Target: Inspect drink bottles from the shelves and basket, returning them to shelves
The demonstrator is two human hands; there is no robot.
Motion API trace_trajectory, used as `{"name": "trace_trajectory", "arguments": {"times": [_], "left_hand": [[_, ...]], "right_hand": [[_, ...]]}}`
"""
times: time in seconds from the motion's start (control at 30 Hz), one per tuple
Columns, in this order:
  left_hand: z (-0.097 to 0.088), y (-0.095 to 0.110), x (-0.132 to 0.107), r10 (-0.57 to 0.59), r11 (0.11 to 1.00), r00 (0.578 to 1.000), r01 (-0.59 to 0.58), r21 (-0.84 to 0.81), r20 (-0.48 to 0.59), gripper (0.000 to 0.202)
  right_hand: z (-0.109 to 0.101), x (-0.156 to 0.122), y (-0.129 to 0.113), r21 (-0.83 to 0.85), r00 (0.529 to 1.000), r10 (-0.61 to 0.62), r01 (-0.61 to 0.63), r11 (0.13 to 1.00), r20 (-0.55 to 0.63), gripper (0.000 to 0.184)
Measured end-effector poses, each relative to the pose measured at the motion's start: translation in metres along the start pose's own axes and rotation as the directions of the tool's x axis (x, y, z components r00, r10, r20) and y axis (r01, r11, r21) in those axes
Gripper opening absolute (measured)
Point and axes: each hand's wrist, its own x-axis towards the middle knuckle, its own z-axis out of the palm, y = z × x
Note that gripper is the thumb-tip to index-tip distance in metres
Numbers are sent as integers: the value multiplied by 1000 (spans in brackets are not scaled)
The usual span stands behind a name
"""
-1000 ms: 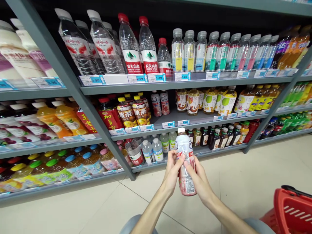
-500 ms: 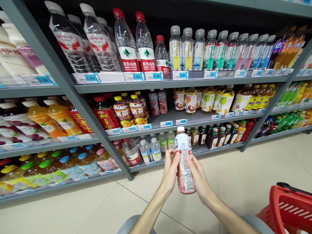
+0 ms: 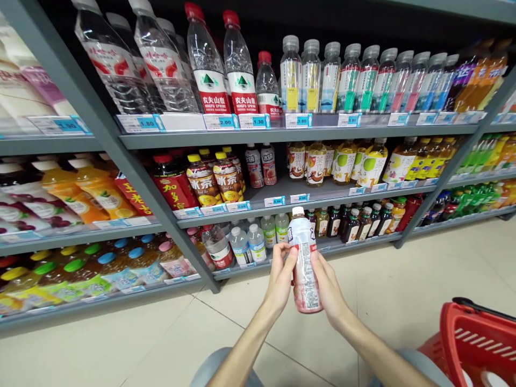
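Between both hands a drink bottle (image 3: pixel 305 269) with a white cap and a pale pink and white label stands nearly upright, its printed text panel facing me. My left hand (image 3: pixel 281 274) grips its left side, thumb on the label and fingers behind. On the opposite side, my right hand (image 3: pixel 328 282) is closed on it, the thumb along the label; the other fingers are mostly hidden behind the bottle. Two similar-looking bottles (image 3: pixel 269 165) stand on the middle shelf beyond, beside yellow-capped brown tea bottles (image 3: pixel 228 181).
A grey shelf unit (image 3: pixel 282 137) with rows of drinks and price tags spans the view ahead. At the lower right stands a red shopping basket (image 3: pixel 455 344) with white-capped items inside. Pale floor tiles (image 3: pixel 161 333) lie below, and my knees show at the bottom edge.
The bottle and both hands sit slightly higher in view, with the grip unchanged. My view has shifted a little, and more of the basket's contents shows.
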Motion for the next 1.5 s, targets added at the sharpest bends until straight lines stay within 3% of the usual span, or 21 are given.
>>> {"name": "trace_trajectory", "arguments": {"times": [0.33, 0.53, 0.67, 0.83, 1.03, 1.27, 1.5], "left_hand": [[0, -2, 1, 23, 999, 1000, -23, -23, 15, 37], [0, 2, -1, 46, 999, 997, -45, -24, 63, 29], [0, 3, -4, 73, 997, 977, -69, -31, 202, 49], [-3, -3, -6, 9, 998, 920, -29, 46, 392, 83], [-7, -7, -6, -25, 996, 910, -11, 84, 415, 93], [-10, -7, -7, 65, 978, 876, -152, 146, 478, 109], [-11, -3, -7, 55, 957, 874, -184, 224, 483, 114]], "right_hand": [[-12, 6, 12, 47, 999, 15, -18, 999, 51, 42], [-16, 9, 14, -14, 999, -29, 29, 999, -20, 35], [-16, 12, 10, 54, 998, -7, 11, 999, -65, 40], [-15, 13, 4, 115, 989, 54, -38, 993, -136, 46], [-16, 13, 9, 109, 987, 63, -47, 993, -149, 44], [-20, 17, 13, 78, 993, -6, 16, 997, -116, 37], [-21, 17, 14, 86, 993, -27, 37, 996, -116, 35]]}}
